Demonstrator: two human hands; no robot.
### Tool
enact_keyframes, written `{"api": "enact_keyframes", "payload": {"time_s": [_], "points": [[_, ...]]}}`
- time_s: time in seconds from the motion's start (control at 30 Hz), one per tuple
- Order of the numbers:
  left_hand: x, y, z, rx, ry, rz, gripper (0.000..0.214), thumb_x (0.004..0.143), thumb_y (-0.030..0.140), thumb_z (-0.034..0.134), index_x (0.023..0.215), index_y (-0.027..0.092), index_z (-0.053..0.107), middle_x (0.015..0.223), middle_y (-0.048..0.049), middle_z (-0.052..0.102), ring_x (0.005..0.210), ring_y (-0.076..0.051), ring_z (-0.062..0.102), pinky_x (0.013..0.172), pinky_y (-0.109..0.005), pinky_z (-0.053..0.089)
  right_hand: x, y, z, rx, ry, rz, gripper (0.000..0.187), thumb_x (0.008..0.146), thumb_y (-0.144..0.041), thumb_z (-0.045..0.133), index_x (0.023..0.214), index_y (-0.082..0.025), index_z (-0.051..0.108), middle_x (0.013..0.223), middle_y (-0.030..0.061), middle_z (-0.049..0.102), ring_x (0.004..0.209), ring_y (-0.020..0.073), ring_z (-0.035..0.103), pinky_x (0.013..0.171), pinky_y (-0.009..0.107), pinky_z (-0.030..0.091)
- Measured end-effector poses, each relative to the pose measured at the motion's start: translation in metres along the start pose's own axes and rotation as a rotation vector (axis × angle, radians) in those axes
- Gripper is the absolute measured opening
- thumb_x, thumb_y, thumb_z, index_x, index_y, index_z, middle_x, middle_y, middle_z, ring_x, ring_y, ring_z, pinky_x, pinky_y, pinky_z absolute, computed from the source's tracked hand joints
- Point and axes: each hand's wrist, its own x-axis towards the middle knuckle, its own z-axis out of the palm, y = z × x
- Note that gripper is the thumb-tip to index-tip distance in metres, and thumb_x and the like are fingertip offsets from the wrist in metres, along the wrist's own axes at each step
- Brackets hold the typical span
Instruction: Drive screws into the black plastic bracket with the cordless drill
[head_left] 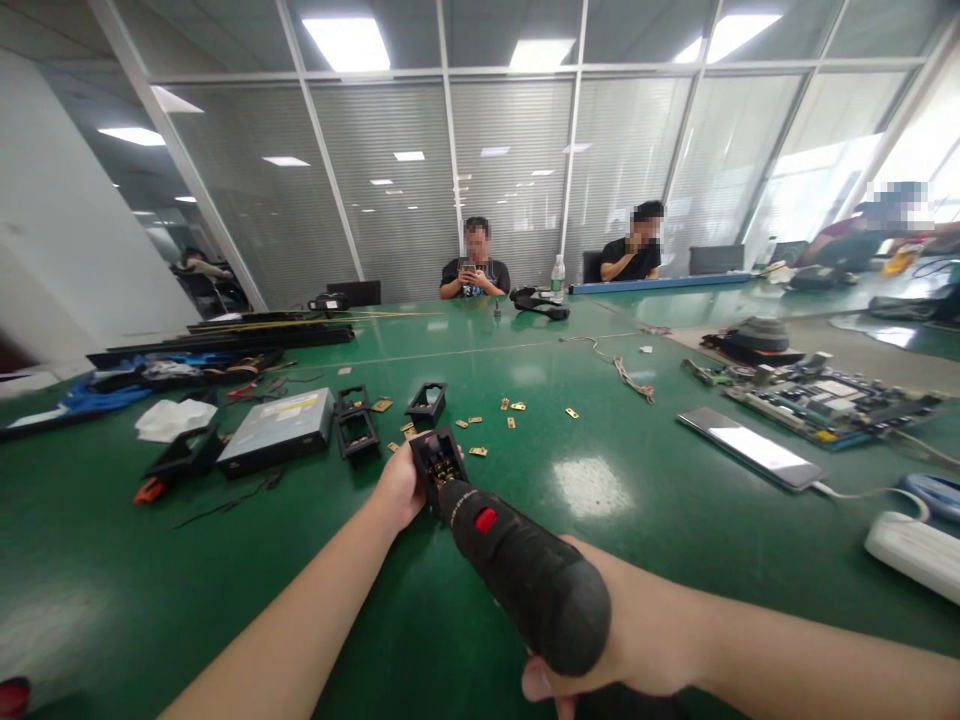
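My left hand point(399, 487) grips a small black plastic housing point(437, 462) with brass contacts inside, held upright on the green table point(600, 560). My right hand point(637, 640) is wrapped round a black electric screwdriver point(525, 575) with a red button, and its tip points into the housing. Several loose brass contacts point(480, 425) lie on the table just beyond. Three more black housings point(427, 402) stand to the left and behind.
A grey optical drive point(277, 430) and black parts lie at left, with white paper point(174, 418). A phone point(750, 448) on a cable, a circuit board point(825, 395) and a white power strip point(911, 548) sit at right. Two people sit at the far edge.
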Motion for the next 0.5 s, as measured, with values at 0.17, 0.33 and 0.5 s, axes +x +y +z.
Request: {"api": "enact_keyframes", "payload": {"time_s": [0.17, 0.33, 0.5], "points": [[0.0023, -0.0011, -0.0021, 0.003, 0.002, 0.000, 0.024, 0.089, 0.030, 0.052, 0.094, 0.013, 0.068, 0.078, -0.0112, 0.074, 0.071, -0.025, 0.072, 0.063, -0.036, 0.058, -0.0005, -0.0001, -0.0009, 0.007, 0.005, 0.002, 0.047, 0.056, -0.016, 0.093, 0.091, -0.014, 0.060, 0.074, -0.0008, 0.066, 0.061, 0.0122, 0.065, 0.051, 0.019, 0.054], [0.0007, -0.0006, -0.0002, -0.001, -0.007, 0.000, 0.024, 0.089, 0.031, 0.051, 0.091, 0.013, 0.068, 0.077, -0.0110, 0.073, 0.068, -0.025, 0.072, 0.063, -0.036, 0.058, 0.0024, 0.0036, -0.0002, -0.025, -0.026, -0.065, 0.033, 0.060, -0.020, 0.090, 0.074, -0.012, 0.061, 0.073, 0.0018, 0.067, 0.059, 0.0127, 0.066, 0.052, 0.020, 0.053], [0.0001, -0.0010, 0.0008, -0.003, 0.001, -0.005, 0.024, 0.089, 0.029, 0.051, 0.090, 0.013, 0.068, 0.077, -0.0111, 0.073, 0.068, -0.024, 0.071, 0.064, -0.036, 0.058, 0.0011, 0.0006, 0.0017, -0.007, -0.020, -0.053, 0.036, 0.057, -0.021, 0.092, 0.075, -0.013, 0.061, 0.070, 0.0006, 0.066, 0.058, 0.0115, 0.065, 0.052, 0.019, 0.052]]}}
